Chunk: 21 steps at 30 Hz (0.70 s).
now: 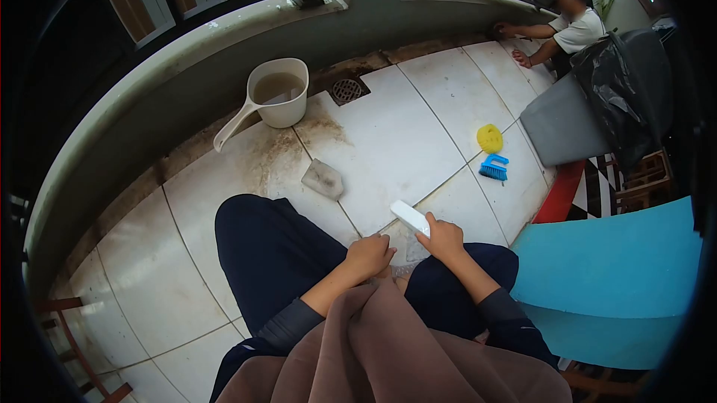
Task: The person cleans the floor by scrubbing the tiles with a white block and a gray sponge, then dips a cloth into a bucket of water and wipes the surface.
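Note:
My right hand (444,239) grips one end of a smooth white rectangular block (409,217), held at a slant above the tiles between my knees. Beside it, my left hand (369,255) is closed with curled fingers; anything inside them is hidden. A dirty grey-white block (323,179) lies on the tiles ahead of my left hand. Farther forward stands a cream long-handled dipper (286,113) with murky water and a pale piece in it. To the right are a yellow round scrubber (489,138) and a blue scrub brush (494,167).
Brown grime marks the white tiles (373,130) near a floor drain (346,91). A low curved wall (187,67) bounds the floor. At right are a grey bin (560,123) with a black bag and a turquoise surface (609,261). Another person (579,29) crouches by the far wall.

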{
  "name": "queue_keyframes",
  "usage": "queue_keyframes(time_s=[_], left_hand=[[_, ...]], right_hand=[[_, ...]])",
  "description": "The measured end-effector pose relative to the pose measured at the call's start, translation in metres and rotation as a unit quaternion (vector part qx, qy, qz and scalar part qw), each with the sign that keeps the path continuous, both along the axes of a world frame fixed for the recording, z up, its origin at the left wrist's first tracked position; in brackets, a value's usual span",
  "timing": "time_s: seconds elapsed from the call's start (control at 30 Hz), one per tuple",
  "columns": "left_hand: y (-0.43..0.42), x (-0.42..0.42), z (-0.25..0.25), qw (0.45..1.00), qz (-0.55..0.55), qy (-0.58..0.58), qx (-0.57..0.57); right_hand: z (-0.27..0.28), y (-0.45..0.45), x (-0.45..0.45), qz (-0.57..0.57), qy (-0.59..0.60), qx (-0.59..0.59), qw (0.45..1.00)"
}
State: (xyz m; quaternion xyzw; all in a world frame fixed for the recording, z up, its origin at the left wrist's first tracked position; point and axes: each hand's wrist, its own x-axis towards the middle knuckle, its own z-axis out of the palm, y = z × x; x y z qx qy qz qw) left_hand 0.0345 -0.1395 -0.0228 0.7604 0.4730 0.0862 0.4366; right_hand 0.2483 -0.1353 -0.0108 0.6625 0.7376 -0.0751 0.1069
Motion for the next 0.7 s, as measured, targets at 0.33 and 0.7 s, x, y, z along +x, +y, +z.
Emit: queue_keyframes(time_s=[0.33,0.7], left_hand=[[-0.001,-0.011,-0.008,1.000,0.001,0.008,-0.017],[-0.001,0.004,-0.007,1.000,-0.014,-0.019,-0.010]], right_hand=[[-0.024,0.049,-0.037,-0.042,0.042,0.061,0.996],[-0.005,0.018,-0.019,-0.068,0.008,0.020,0.997]])
